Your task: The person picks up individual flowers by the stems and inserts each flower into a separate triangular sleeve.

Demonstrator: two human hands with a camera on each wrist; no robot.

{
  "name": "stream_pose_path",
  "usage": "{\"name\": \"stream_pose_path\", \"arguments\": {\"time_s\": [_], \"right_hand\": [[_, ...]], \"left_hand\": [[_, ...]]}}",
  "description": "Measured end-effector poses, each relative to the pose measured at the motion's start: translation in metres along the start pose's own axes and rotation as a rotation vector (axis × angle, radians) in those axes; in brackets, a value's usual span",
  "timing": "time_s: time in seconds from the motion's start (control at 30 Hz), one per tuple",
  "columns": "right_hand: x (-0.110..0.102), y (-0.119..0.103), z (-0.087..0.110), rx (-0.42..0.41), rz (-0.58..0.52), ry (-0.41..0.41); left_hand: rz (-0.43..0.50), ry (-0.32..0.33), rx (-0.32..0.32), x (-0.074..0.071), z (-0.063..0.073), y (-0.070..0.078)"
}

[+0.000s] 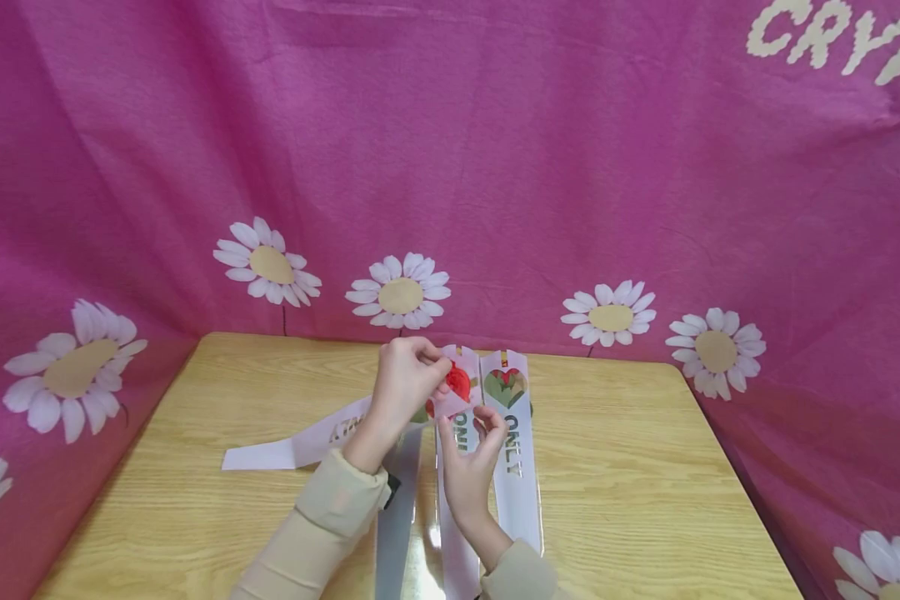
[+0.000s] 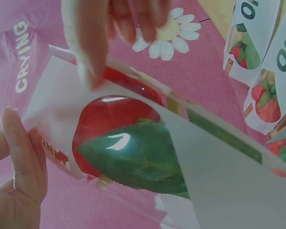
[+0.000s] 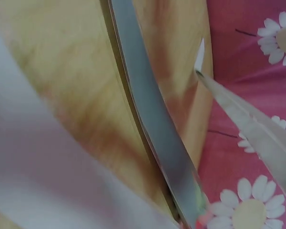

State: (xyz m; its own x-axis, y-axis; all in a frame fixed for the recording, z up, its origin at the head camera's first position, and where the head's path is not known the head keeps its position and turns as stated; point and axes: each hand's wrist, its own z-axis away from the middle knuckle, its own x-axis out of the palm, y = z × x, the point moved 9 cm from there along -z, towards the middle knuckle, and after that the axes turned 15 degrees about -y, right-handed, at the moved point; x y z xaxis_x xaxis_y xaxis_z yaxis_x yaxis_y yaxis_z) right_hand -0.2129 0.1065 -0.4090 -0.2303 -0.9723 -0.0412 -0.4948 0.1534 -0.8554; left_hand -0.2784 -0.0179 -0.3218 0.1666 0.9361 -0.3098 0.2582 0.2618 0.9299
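Observation:
Both hands are at a red rose [image 1: 458, 382] in a long white flower sleeve [image 2: 233, 191]. In the left wrist view, a green leaf [image 2: 133, 148] lies against the red bloom behind the clear window. My left hand [image 1: 408, 379] pinches the sleeve near the bloom. Lower and to the right, my right hand [image 1: 471, 479] holds the sleeve's edge between thumb and finger, its fingertips right at the rim. No part of the right hand shows in the right wrist view, only sleeve strips.
More sleeved roses with heart windows lie alongside, one sleeve [image 1: 510, 467] on the right reading ONLY. A grey sleeve [image 1: 399, 525] runs toward the front, and a white strip [image 1: 258, 457] reaches left over the wooden table [image 1: 622, 467]. Behind hangs a pink daisy-print cloth [image 1: 495, 167].

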Motion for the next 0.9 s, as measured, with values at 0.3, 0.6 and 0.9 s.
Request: {"name": "stream_pose_path", "arguments": {"time_s": [0.3, 0.6, 0.9], "right_hand": [[0.031, 0.041, 0.021, 0.208, -0.204, -0.084], [0.039, 0.044, 0.029, 0.179, -0.129, -0.060], [0.039, 0.040, 0.029, 0.113, -0.053, -0.079]], "left_hand": [[-0.043, 0.017, -0.011, 0.010, 0.000, -0.003], [-0.013, -0.022, -0.039, 0.024, -0.003, -0.013], [-0.295, -0.060, 0.071, 0.025, -0.007, -0.009]]}}
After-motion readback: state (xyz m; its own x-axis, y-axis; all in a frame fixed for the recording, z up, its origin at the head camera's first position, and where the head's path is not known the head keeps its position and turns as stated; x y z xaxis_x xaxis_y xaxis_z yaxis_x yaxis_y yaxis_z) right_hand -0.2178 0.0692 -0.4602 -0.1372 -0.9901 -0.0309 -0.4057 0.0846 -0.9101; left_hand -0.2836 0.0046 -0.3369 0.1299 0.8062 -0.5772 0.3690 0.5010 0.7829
